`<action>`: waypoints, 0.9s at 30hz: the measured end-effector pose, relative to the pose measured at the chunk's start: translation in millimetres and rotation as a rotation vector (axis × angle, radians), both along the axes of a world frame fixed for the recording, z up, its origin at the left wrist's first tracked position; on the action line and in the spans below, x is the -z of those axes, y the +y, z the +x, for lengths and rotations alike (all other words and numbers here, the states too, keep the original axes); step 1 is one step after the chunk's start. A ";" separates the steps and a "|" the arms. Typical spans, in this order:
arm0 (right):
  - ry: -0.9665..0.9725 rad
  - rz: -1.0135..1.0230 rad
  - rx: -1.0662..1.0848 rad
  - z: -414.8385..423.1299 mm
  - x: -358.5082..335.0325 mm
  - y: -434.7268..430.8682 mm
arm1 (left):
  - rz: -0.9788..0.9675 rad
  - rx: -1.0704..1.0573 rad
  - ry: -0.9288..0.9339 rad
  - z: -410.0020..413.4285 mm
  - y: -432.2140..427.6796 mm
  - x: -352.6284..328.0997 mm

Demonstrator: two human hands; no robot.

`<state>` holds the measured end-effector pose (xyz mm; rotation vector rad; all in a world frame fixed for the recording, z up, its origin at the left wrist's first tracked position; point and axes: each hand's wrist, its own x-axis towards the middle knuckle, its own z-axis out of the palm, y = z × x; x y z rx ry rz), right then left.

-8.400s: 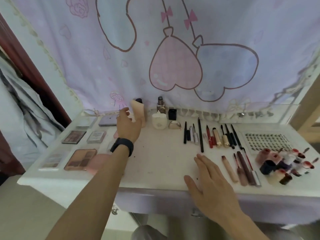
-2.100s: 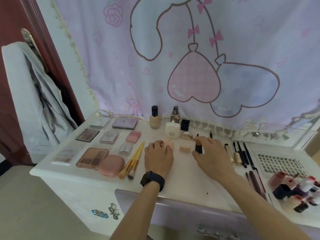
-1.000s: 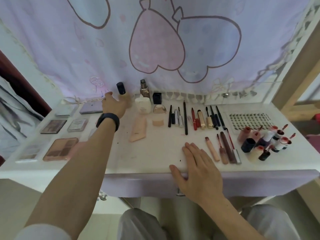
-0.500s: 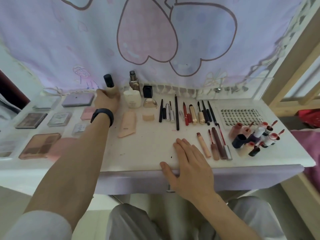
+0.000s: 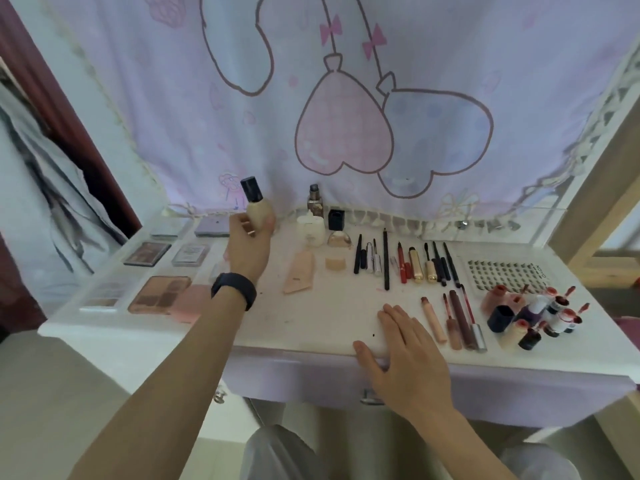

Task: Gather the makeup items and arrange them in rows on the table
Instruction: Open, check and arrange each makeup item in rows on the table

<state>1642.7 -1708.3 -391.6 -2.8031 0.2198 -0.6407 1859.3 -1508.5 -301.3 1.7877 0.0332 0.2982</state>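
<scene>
White table point(image 5: 329, 317) w/ pink cartoon curtain point(image 5: 346, 98) behind. Left hand point(image 5: 250, 242) fingers wrapped round beige foundation bottle point(image 5: 258, 206), centre-left, tilted. Right hand point(image 5: 408, 355) flat, fingers spread, on front edge, lower centre.

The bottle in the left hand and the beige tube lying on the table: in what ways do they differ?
1. The bottle is gripped by the left hand; nothing touches the tube.
2. The bottle stands nearly upright, slightly tilted; the tube lies flat on the table.
3. The bottle is rounded with a black cap on top; the tube is flat and tapered, with no dark cap showing.
Both are beige.
</scene>
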 end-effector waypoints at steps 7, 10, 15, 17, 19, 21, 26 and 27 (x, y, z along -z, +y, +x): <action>0.146 0.229 -0.071 -2.5 -14.8 -5.1 | -0.153 0.296 0.039 -117.8 -1.0 5.2; 0.090 0.531 -0.048 -4.7 -34.5 -8.6 | -0.094 0.408 0.024 -149.2 -5.5 14.3; -0.028 0.923 -0.133 -11.3 -70.3 -17.2 | -0.003 0.536 0.000 -174.6 -17.7 22.6; 0.066 0.954 -0.162 -11.6 -78.1 -22.1 | 0.026 0.575 0.004 -178.7 -21.5 22.9; 0.146 0.978 -0.160 -12.4 -81.8 -26.7 | 0.053 0.600 0.001 -181.0 -24.3 22.4; 0.201 1.007 -0.151 -13.9 -83.8 -30.3 | 0.062 0.611 -0.015 -183.2 -26.7 22.3; 0.249 0.979 -0.107 -17.8 -84.9 -32.4 | 0.009 0.639 -0.020 -195.2 -34.5 22.1; 0.247 0.943 -0.089 -17.8 -85.4 -32.1 | 0.009 0.630 -0.031 -198.5 -37.4 23.3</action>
